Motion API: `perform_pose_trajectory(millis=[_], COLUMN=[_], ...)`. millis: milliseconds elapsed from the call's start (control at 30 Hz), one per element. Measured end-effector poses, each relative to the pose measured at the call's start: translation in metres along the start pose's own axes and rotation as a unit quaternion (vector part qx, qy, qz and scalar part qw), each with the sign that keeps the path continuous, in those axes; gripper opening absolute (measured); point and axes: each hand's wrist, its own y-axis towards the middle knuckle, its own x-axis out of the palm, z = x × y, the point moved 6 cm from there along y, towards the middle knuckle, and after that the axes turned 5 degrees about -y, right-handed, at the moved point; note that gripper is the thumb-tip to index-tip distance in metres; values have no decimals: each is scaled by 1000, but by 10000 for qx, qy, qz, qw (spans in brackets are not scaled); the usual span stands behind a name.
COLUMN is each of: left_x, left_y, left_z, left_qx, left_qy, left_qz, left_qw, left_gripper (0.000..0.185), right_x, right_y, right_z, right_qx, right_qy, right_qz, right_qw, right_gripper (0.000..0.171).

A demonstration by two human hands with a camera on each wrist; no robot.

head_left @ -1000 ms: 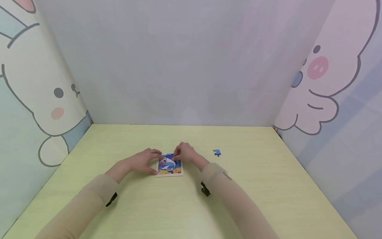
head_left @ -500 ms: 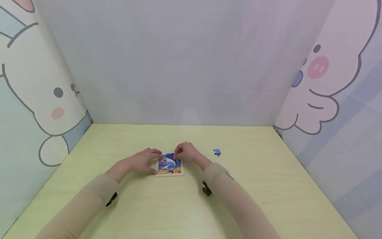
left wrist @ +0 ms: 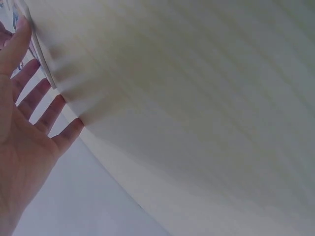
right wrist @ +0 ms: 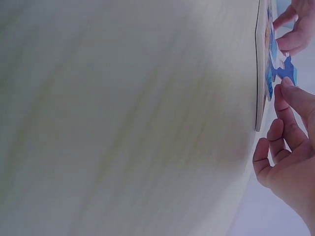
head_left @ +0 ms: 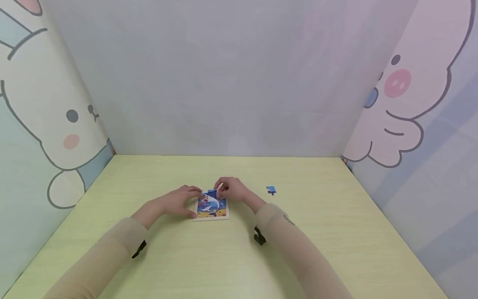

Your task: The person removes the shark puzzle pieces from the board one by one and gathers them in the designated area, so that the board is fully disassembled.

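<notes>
A small jigsaw puzzle in a pale frame lies on the table, printed with a white and blue sea animal above yellow sand. My left hand rests at its left side, thumb at the near corner and fingers spread toward the far one. In the left wrist view those fingers look nearly straight along the frame's edge. Over the far right part of the puzzle, my right hand pinches a blue puzzle piece between thumb and index finger. The piece stands tilted up from the picture; my right hand hides the puzzle's far right corner.
A loose blue puzzle piece lies on the pale yellow table, to the right of the puzzle. A grey backdrop rises behind the table, with cartoon-printed panels at both sides.
My right hand has shifted slightly, its index finger lifting, and the pinched blue piece now shows more at the puzzle's far edge. The left hand stays in place.
</notes>
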Motion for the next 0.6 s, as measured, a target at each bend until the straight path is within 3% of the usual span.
perform_pose_trajectory(millis=[233,433,600], left_x=[4,5,5], left_y=[-1,-2,-2], left_z=[1,7,9], left_qx=[127,452,361], left_qy=[65,269,385], left_qz=[-117,-198,-300], left_qw=[9998,9984,9982], left_gripper=[57,55,55], right_x=[3,3,4], right_y=[1,2,2], right_z=[-2,-2,-2], right_qx=[-12,13,79], right_qy=[-57,-89,-141], right_qz=[-124,-150,-141], right_qw=[9999,9998,9998], right_gripper=[12,12,11])
